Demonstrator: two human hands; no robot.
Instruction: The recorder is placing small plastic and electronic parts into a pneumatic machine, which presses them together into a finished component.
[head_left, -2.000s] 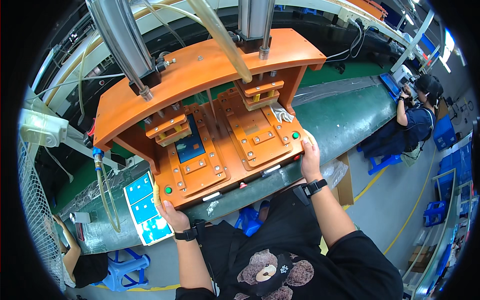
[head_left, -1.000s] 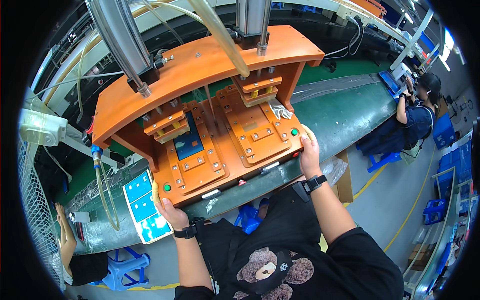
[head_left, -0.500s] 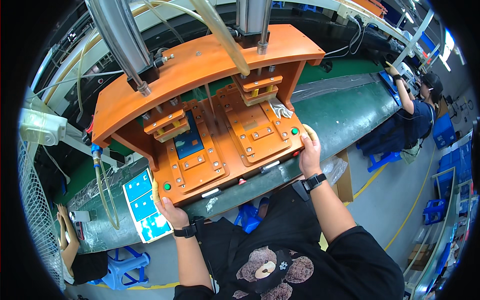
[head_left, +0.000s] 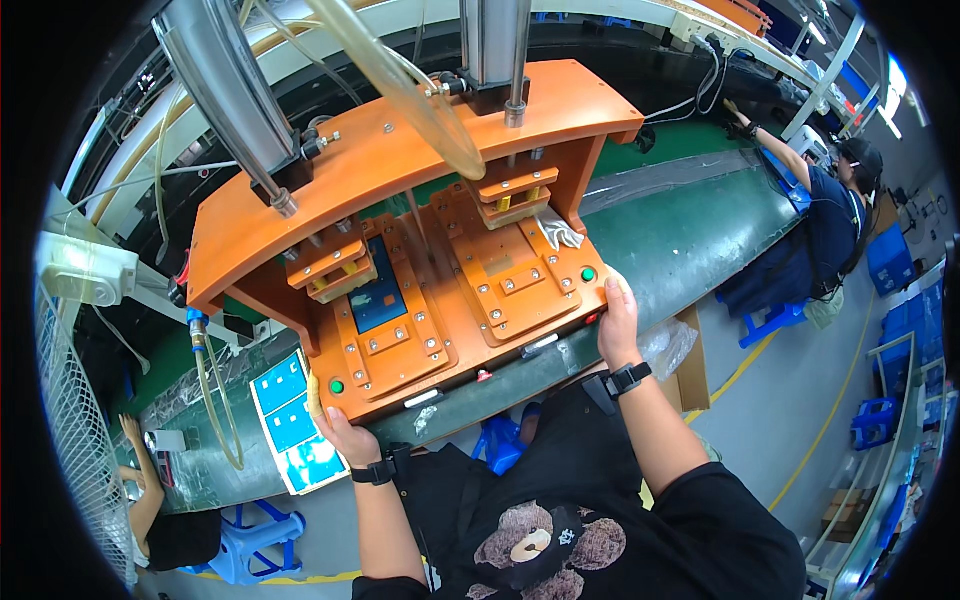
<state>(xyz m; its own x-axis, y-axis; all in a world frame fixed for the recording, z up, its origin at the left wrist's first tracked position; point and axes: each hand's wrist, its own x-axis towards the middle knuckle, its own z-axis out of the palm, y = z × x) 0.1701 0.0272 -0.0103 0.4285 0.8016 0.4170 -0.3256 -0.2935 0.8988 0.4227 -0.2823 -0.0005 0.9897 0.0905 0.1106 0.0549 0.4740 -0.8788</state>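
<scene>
At the left edge of the green conveyor belt (head_left: 690, 235), a sheet of blue panels (head_left: 293, 425) lies flat, just beside the orange press fixture (head_left: 420, 290).

Left hand (head_left: 345, 435) sits at the fixture's front-left corner, palm under the base edge, one finger up against the front face beside the left green button (head_left: 337, 386). Fingers curled on the edge, nothing pinched. Black watch on that wrist.

Fixture base carries two nests side by side. Left nest (head_left: 385, 325) holds a dark blue flat part (head_left: 378, 298), directly below the left press head (head_left: 333, 268). The part is well apart from both hands, up and right of the left one, deeper into the fixture.

Right nest (head_left: 510, 275) is orange plate with screws only; right press head (head_left: 512, 190) hangs above it, not touching. A clear plastic scrap (head_left: 556, 228) lies at the nest's back-right corner.

Right hand (head_left: 618, 320) wraps the front-right corner of the base, fingertips up by the right green button (head_left: 588, 273). Hand lies flat on the edge, holding nothing loose. Whether either finger actually presses a button: cannot tell.

Far right, along the belt's back edge, another person (head_left: 830, 225) in dark blue reaches toward the line.
</scene>
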